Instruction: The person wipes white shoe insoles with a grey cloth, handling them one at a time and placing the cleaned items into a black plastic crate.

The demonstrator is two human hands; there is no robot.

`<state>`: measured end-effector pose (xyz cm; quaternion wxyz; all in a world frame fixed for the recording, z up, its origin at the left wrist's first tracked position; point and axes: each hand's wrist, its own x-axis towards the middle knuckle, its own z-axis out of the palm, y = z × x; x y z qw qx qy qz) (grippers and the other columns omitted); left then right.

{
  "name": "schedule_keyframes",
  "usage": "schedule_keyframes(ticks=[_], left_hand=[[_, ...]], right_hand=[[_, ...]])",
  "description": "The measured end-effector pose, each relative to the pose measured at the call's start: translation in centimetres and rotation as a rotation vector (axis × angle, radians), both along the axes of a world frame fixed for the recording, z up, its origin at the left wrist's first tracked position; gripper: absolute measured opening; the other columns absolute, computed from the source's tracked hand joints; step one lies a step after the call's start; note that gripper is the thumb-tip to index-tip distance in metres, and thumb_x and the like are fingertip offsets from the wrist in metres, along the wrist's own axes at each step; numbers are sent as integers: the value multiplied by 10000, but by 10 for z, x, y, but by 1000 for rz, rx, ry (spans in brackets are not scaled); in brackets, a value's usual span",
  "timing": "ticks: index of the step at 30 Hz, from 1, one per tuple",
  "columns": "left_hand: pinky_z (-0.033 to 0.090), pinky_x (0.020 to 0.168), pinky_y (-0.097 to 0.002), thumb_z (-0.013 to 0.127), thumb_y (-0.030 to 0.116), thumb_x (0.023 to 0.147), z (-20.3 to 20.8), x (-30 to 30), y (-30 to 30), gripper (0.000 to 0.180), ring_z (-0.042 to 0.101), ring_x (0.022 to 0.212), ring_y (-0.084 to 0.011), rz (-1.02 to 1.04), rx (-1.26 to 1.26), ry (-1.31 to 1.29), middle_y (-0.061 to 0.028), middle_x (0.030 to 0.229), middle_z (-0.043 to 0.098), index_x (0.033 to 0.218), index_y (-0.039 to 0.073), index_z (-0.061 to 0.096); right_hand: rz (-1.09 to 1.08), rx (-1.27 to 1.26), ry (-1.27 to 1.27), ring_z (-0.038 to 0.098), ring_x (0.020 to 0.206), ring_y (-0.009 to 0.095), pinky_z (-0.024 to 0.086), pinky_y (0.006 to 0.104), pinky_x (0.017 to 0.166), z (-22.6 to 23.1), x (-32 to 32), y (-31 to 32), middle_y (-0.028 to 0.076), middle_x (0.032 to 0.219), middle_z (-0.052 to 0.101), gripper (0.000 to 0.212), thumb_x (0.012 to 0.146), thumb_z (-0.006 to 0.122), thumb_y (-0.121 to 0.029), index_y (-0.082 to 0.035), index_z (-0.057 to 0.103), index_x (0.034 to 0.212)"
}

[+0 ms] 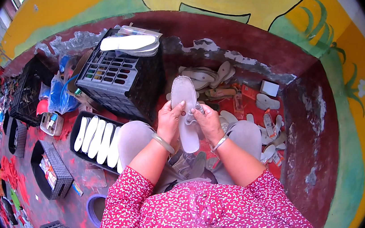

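Note:
Both my hands hold a greyish-beige shoe sole (pixel 183 89) lengthwise over my lap, its broad end pointing away from me. My left hand (pixel 170 122) grips the left edge, the thumb pressed on the upper face beside a small dark reddish spot. On the opposite edge, my right hand (pixel 209 123) is closed with its thumb and fingertips at a small crumpled greyish piece (pixel 191 114), perhaps a strap. Whether that piece is attached to the sole I cannot tell. Left of my knee, several white soles (pixel 89 136) stand in a row in a black bin (pixel 89 158).
A black plastic crate (pixel 121 93) stands ahead, with stacked white soles (pixel 128 42) on top. Loose soles (pixel 267 102) and a white box (pixel 269 88) lie right, by a low maroon wall (pixel 304 100). Left are a grey basket (pixel 59 182) and blue plastic bags (pixel 59 94).

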<state>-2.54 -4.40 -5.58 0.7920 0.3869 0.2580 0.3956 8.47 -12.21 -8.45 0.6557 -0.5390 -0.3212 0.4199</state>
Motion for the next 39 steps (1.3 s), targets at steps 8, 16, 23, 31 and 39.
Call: schedule_keyframes(ticks=[8,16,23,31,39], left_hand=[[463,604,-249,593,86,855,2,-1,17,114,508,630,-84,169,-74,-130,-15,765,584,953,29,581],[463,606,-260,602,97,852,-1,-5,37,132,551,661,-109,272,-43,-191,-27,794,617,972,44,596],[498,659,-298,600,99,854,3,-6,36,165,593,721,-150,286,-85,-235,-53,857,636,1000,26,582],[495,654,-295,585,98,863,10,-7,38,161,594,719,-147,267,-62,-245,-55,865,638,1009,31,580],[487,598,-295,580,125,870,1,-7,38,90,539,630,-124,57,-105,-164,-15,721,562,906,44,565]], right_hand=[[141,-82,-34,552,727,48,468,217,655,3,-9,-5,9,818,636,218,859,618,-162,26,598,967],[242,-129,-13,567,755,66,472,232,681,7,-12,-19,27,851,634,228,850,621,-153,29,584,983],[253,-107,-133,564,758,70,469,241,682,10,-10,-23,26,848,627,221,847,611,-138,20,564,995],[526,-218,-154,538,742,76,455,242,683,27,5,-37,18,824,598,238,849,600,-182,6,549,986],[83,-46,254,575,767,151,481,304,685,37,58,-37,40,882,584,246,913,522,-205,-45,497,1097]])
